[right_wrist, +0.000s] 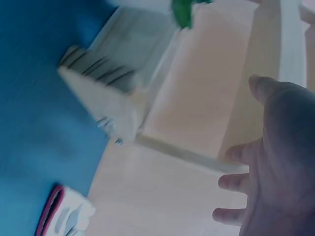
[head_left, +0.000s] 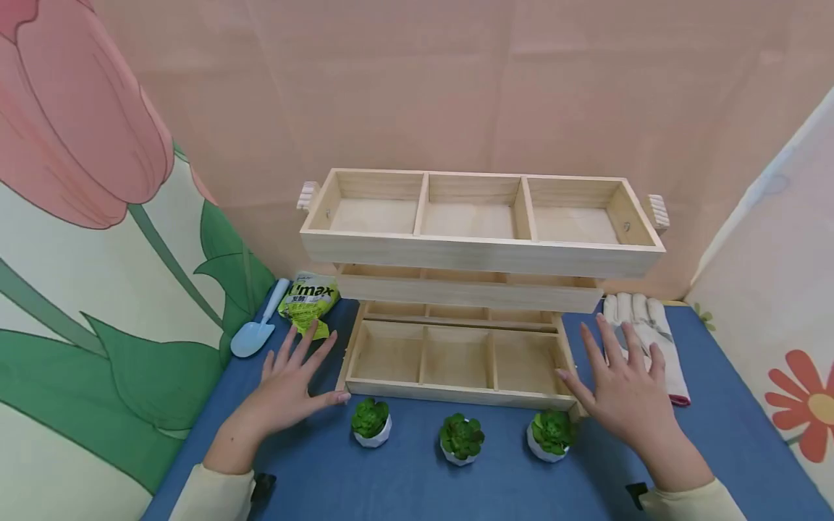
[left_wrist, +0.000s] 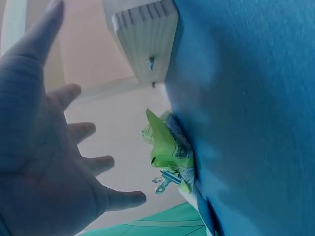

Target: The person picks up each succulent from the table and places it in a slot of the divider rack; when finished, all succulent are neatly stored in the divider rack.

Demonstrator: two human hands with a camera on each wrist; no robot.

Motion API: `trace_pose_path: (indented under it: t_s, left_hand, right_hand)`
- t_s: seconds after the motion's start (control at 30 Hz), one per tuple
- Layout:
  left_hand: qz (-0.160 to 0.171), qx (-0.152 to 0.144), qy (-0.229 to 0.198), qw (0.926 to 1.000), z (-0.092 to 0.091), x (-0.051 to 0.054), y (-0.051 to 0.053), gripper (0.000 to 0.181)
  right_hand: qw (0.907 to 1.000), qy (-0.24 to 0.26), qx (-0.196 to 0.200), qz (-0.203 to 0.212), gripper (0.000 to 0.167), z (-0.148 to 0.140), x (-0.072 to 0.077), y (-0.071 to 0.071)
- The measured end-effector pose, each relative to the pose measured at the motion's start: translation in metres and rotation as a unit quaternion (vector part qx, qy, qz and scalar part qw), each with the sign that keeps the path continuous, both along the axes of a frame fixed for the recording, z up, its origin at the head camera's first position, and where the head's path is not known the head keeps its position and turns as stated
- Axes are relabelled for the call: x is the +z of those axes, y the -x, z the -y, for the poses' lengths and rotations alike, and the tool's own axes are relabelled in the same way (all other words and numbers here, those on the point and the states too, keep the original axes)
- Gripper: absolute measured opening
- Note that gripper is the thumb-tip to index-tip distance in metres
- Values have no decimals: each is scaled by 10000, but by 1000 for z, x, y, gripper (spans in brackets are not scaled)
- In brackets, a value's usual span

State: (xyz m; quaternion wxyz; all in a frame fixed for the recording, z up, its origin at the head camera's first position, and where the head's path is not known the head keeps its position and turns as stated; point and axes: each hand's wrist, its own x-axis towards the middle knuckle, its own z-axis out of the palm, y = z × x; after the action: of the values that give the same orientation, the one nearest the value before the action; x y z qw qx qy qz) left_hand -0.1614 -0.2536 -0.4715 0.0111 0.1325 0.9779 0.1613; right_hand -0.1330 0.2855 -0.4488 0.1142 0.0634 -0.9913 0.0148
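A tiered wooden planter stand [head_left: 482, 250] with divided trays stands in the middle of the table. Left of its lowest tray [head_left: 456, 396], my left hand [head_left: 284, 393] hovers with fingers spread, holding nothing. On the other side my right hand [head_left: 624, 399] is likewise spread, its thumb close to the tray's right corner; I cannot tell whether it touches. In front of the stand sit three small green succulents in white pots: a left succulent [head_left: 371, 421], a middle one [head_left: 461, 438] and a right one [head_left: 551, 434].
Behind my left hand lie a green Umax bag [head_left: 310, 300], with a clip [left_wrist: 166, 182] on it in the left wrist view, and a light blue trowel [head_left: 255, 334]. White gloves [head_left: 641, 340] with a red cuff lie at the right. Blue cloth [head_left: 417, 492] covers the table.
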Motion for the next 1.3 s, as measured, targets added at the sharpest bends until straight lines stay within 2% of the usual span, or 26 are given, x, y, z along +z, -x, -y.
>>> trace_pose_path:
  t_s: [0.13, 0.3, 0.53, 0.73, 0.9, 1.1, 1.2, 1.3]
  left_hand:
    - [150, -68, -265, 9995, 1, -1, 3, 112]
    - [519, -270, -793, 9951, 0, -1, 6, 118]
    - [1034, -450, -1364, 9842, -5, -1, 12, 116]
    - [1468, -326, -1733, 9733, -8, -2, 18, 113]
    - [1507, -312, -1772, 9721, -9, -5, 19, 111]
    - [1708, -341, -2071, 9627, -9, -9, 18, 106]
    - [1770, -324, -2153, 9598, -9, -12, 19, 101]
    - [1707, -379, -2120, 9615, -7, -14, 20, 99]
  right_hand:
    - [9992, 52, 285, -279, 88, 16, 11, -4]
    - [9957, 190, 766, -487, 78, 45, 21, -8]
    - [9899, 675, 1230, -217, 74, 89, 31, -7]
    - [9773, 1204, 1735, -170, 78, 125, 32, -2]
    - [9661, 1747, 1899, 122, 82, 156, 29, -5]
    - [9469, 2525, 1753, 941, 76, 200, 21, -17]
    - [9353, 2718, 1838, 1324, 76, 220, 12, -22]
    - [9268, 2765, 1961, 1618, 76, 237, 2, -24]
